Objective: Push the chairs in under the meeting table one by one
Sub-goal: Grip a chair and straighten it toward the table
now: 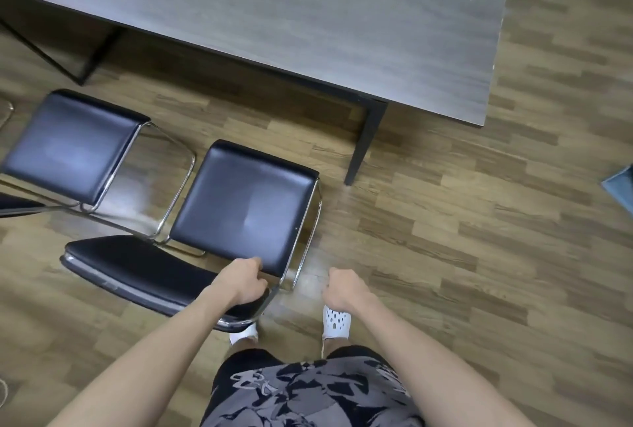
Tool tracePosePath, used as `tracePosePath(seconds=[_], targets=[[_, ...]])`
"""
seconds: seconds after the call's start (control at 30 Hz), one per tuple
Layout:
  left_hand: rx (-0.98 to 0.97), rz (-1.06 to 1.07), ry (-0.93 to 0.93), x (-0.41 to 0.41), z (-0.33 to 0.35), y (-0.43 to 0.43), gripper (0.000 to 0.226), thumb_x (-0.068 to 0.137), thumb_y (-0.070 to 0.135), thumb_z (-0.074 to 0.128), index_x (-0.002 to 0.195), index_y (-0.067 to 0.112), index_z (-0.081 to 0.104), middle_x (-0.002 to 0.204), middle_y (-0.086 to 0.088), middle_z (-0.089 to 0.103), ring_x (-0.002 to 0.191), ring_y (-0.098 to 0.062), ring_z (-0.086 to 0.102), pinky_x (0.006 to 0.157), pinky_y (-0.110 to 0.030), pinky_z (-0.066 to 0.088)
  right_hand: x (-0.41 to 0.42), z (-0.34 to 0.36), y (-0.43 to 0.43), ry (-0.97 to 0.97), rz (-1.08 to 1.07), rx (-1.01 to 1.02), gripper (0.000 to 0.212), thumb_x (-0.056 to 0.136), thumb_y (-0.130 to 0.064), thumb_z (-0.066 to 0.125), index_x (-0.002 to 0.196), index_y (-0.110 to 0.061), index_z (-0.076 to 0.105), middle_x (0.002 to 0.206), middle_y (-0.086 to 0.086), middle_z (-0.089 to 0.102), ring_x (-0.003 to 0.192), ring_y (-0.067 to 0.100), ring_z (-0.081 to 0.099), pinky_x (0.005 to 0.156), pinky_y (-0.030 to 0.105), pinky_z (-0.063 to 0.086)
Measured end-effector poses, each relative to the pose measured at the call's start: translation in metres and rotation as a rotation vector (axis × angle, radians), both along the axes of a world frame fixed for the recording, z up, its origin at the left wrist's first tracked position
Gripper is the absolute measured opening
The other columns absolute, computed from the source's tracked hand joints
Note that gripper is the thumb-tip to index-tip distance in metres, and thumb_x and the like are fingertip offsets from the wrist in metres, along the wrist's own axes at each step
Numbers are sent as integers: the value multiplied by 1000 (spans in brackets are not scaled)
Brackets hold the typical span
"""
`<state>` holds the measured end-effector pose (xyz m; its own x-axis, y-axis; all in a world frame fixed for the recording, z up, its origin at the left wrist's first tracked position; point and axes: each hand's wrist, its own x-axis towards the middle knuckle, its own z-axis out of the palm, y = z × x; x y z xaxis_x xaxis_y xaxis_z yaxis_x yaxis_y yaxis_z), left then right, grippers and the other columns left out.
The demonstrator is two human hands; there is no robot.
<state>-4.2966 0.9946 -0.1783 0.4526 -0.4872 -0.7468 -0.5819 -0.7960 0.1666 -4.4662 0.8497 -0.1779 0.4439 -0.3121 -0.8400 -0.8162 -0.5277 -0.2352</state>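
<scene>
A black padded chair (245, 202) with a chrome frame stands on the floor in front of me, its seat clear of the grey meeting table (308, 15). My left hand (241, 281) grips the right end of its backrest (137, 269). My right hand (342, 288) hangs beside the chair with fingers curled and nothing in it. A second black chair (73, 149) stands to the left, also out from the table.
The table's dark leg (364, 142) stands right of the near chair's seat. Another black table frame (82, 60) is at the left. A blue object (621, 188) lies at the right edge. My white shoes (335, 322) are on the wooden floor.
</scene>
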Motion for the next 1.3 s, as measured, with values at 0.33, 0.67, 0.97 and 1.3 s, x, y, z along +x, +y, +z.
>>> tracePosePath(seconds=[0.33,0.67,0.97,1.3], targets=[[-25,-93,36,69,-21,36,32,88,27,53,116,12,59,119,-10,65,109,-30,59,91,-30,47,48,-19,59,46,-49,-34,35,96,-12,41,124,-1,58,125,18,62,115,34,59,90,35,50],[65,-285,108,193,-15,116,43,83,9,47,125,10,54,128,-10,59,116,-30,57,97,-37,49,149,-22,153,28,-230,40,57,91,-44,42,141,-17,45,137,12,56,125,31,51,101,36,42],[187,-556,154,259,-22,162,58,71,20,49,129,18,50,130,-5,58,116,-28,57,95,-39,50,182,-24,215,39,-149,12,87,77,-75,48,147,-26,36,151,3,41,140,23,35,117,44,20],[113,-760,-91,270,-43,202,66,77,32,64,136,21,39,136,-3,48,132,-23,41,118,-41,24,169,-33,241,37,13,-331,61,77,-27,64,132,-19,39,132,4,50,129,27,41,115,40,23]])
